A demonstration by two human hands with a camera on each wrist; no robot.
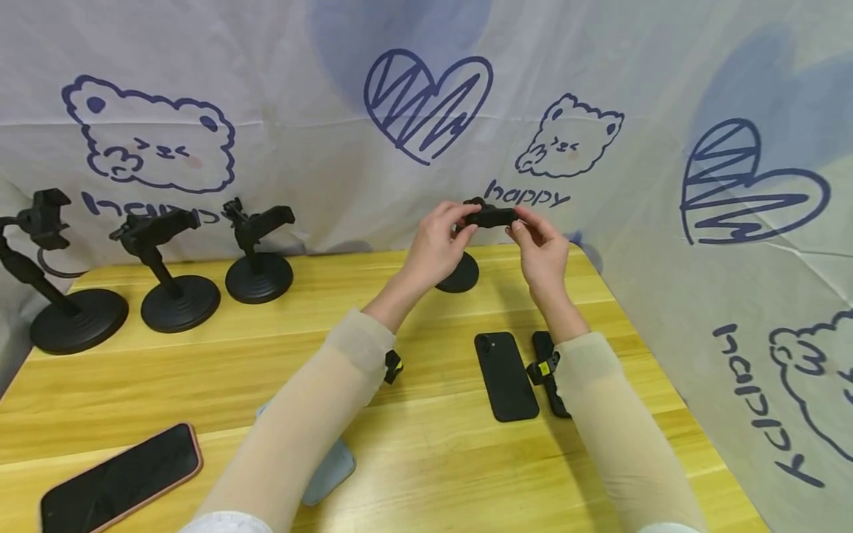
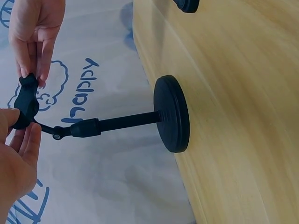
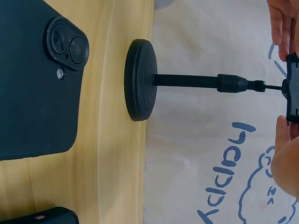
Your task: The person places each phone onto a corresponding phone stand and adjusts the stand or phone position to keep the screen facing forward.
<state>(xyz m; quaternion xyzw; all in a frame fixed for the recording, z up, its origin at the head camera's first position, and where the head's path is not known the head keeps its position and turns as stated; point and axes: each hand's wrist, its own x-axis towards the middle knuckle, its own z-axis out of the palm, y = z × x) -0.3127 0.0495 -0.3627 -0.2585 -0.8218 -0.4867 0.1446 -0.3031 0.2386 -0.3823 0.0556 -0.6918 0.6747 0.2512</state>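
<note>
Both hands are at the clamp (image 1: 494,216) of a black phone stand at the back of the table. My left hand (image 1: 440,240) pinches the clamp's left end between thumb and fingers. At the other end, the thumb and fingertips of my right hand (image 1: 543,248) grip it. In the left wrist view, a thin neck and a straight pole (image 2: 128,121) join the clamp to its round base (image 2: 172,114), which stands on the table. The right wrist view shows the clamp (image 3: 293,86) at its edge, holding no phone.
Three more black phone stands (image 1: 176,303) stand at the back left. A black phone (image 1: 506,376) lies face down, beside a dark phone (image 1: 543,344) partly under the right wrist. A pink-edged phone (image 1: 120,481) lies front left; a blue-grey one (image 1: 329,474) is partly behind the left forearm.
</note>
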